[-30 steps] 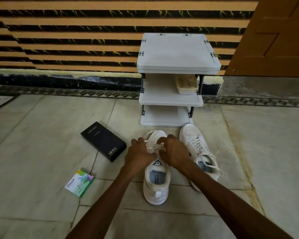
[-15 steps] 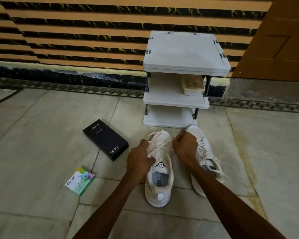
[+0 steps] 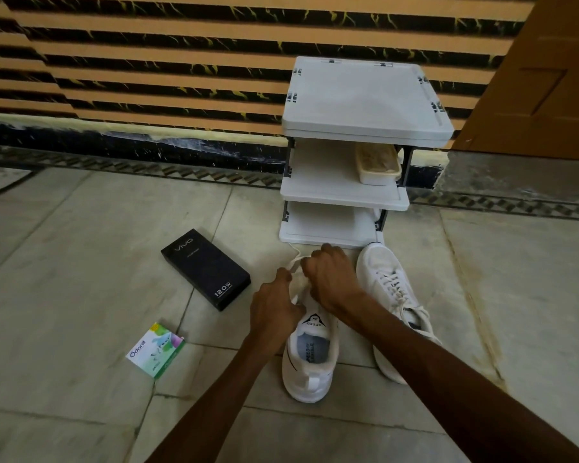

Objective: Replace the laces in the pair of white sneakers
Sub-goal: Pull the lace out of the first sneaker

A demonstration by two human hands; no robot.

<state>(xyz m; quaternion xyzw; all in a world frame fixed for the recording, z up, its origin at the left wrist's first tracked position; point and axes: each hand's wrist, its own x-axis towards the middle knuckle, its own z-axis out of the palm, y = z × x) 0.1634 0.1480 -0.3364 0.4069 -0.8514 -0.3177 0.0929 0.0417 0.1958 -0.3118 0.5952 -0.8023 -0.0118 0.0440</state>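
Two white sneakers stand on the tiled floor, toes toward the rack. The left sneaker (image 3: 310, 362) is under my hands; its tongue and insole show, its front is hidden. My left hand (image 3: 274, 304) grips the shoe's upper left side, fingers curled round the white lace (image 3: 295, 262). My right hand (image 3: 331, 279) is fisted over the toe area and pinches the same lace; a loose end trails toward the rack. The right sneaker (image 3: 386, 282) stands beside it, fully laced, with its lace ends loose.
A white three-tier shoe rack (image 3: 365, 105) stands against the striped wall, a beige container (image 3: 378, 165) on its middle shelf. A black phone box (image 3: 205, 269) and a small green Odonil packet (image 3: 156, 349) lie on the floor to the left. A wooden door (image 3: 545, 71) is at right.
My hands were apart half a second ago, pulling the lace taut sideways. They have come together over the front of the left sneaker. The view has shifted slightly left.
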